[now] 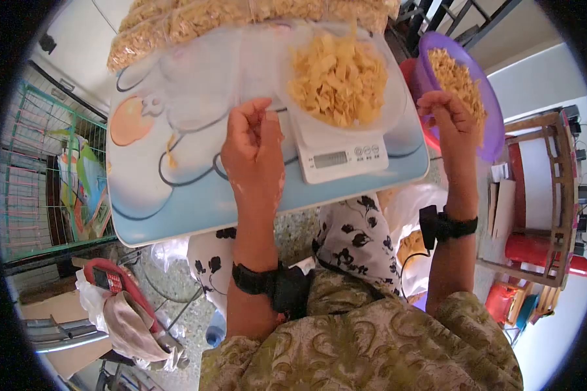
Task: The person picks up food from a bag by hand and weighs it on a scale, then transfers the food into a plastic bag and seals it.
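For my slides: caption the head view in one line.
Left hand hovers by a digital scale heaped with yellow snack pieces; right hand at a purple bowl.

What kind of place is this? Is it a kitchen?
Likely a small home snack-packing spot, though that is a guess: a digital scale heaped with yellow chips, a purple bowl of more snacks, and filled clear bags along the table's far edge.

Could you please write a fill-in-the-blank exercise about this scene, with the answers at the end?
1. The yellow snack pieces lie piled on a white digital ____.
2. The right hand reaches into a bowl that is ____ in colour.
3. The left hand, its fingers curled, has a ____ strap round its wrist.
Missing words: scale; purple; black.
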A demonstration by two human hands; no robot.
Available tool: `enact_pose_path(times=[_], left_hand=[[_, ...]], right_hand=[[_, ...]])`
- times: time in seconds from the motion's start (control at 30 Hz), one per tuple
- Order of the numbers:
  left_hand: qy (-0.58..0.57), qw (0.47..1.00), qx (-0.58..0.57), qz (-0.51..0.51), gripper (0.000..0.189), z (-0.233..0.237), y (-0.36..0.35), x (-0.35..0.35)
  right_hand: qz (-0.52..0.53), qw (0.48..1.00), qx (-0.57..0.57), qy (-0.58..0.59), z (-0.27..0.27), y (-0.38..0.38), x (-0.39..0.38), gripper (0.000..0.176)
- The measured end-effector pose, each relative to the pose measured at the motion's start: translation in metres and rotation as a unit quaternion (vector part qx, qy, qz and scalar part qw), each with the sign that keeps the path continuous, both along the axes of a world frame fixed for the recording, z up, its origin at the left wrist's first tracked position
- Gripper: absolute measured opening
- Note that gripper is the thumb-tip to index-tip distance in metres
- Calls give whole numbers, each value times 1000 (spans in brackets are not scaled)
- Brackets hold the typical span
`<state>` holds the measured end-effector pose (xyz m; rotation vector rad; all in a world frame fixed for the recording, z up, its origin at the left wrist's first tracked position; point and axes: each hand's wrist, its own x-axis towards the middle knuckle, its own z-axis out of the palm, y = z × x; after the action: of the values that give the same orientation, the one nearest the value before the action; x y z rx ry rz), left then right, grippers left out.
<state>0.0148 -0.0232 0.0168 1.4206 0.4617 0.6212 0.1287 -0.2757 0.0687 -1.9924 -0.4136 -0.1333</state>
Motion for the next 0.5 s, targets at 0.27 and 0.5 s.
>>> enact_pose_path(times=[0.27,0.5], left_hand=[[-33,999,-32,13,19,-3,1,4],[-42,999,-15,27,15,-1,1,4]], right_hand=[[-53,998,11,20,-58,4,-9,15],[-60,997,47,6,-62,6,-13,15]])
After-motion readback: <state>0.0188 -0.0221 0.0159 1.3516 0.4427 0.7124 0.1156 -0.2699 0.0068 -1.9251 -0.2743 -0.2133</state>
